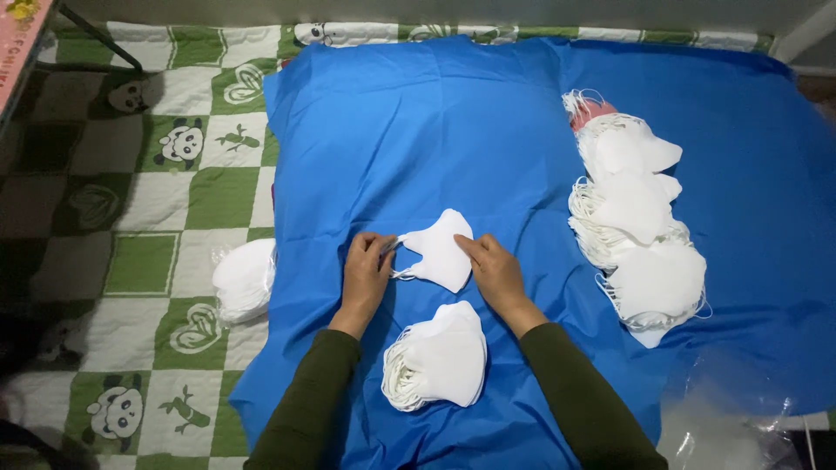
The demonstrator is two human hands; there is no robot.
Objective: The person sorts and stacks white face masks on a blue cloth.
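Both forearms, in dark olive sleeves, reach up from the near edge and angle inward, so the two hands meet over the middle of the blue cloth (418,130). The left hand (367,270) lies palm down, wrist straight, fingers curled loosely with the thumb and fingertips pinched on the left corner of a single white face mask (441,252), right where its ear loop comes off. The right hand (496,271) is flatter, fingers stretched toward the left and pressing on the mask's right edge, holding it against the cloth rather than closing round it. The mask lies spread between the two hands, its pointed end facing far.

Just nearer than the hands, between the wrists, sits a neat stack of white masks (438,359), loops bunched at its left side. Well apart on the right runs a long, loose heap of masks (640,226), stretching from far to near. Off the left edge of the cloth, a bagged bundle of masks (244,278) rests on the green and white checked quilt (139,261) with panda pictures. Crumpled clear plastic (731,418) shows at the near right corner.
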